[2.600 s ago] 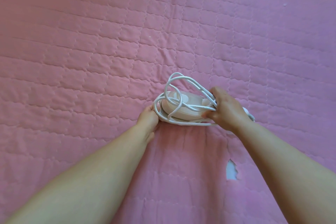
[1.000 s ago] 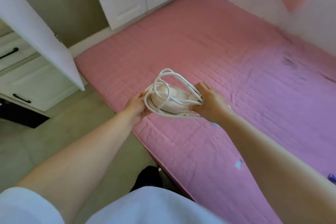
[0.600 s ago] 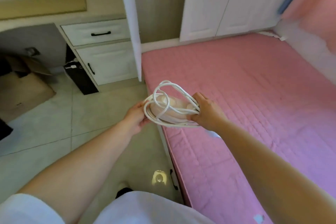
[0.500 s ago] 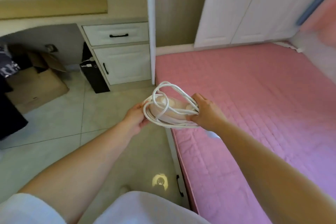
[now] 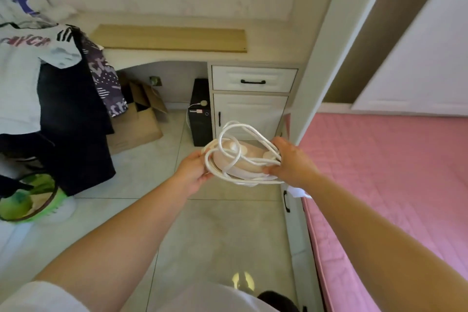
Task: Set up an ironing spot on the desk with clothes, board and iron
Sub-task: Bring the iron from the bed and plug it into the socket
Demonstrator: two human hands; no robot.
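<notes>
I hold a small pale pink and white iron (image 5: 249,159) in mid-air over the tiled floor, its white cord (image 5: 229,145) looped loosely around it. My left hand (image 5: 193,171) grips its left end and my right hand (image 5: 291,161) grips its right end and the cord. Ahead stands the cream desk (image 5: 266,54) with a long light wooden board (image 5: 169,38) lying flat on its top. Clothes (image 5: 45,63), white printed ones and dark ones, are heaped at the desk's left end and hang down over its edge.
A drawer unit (image 5: 253,99) sits under the desk, with a black computer tower (image 5: 200,111) and an open cardboard box (image 5: 138,119) beside it. A pink quilted bed (image 5: 392,185) fills the right. A green basket (image 5: 27,200) lies at the left. A white open door panel (image 5: 321,40) stands between desk and bed.
The view has swung left from the pink bed to the desk. The iron stays held in both hands and has moved off the bed to above the floor.
</notes>
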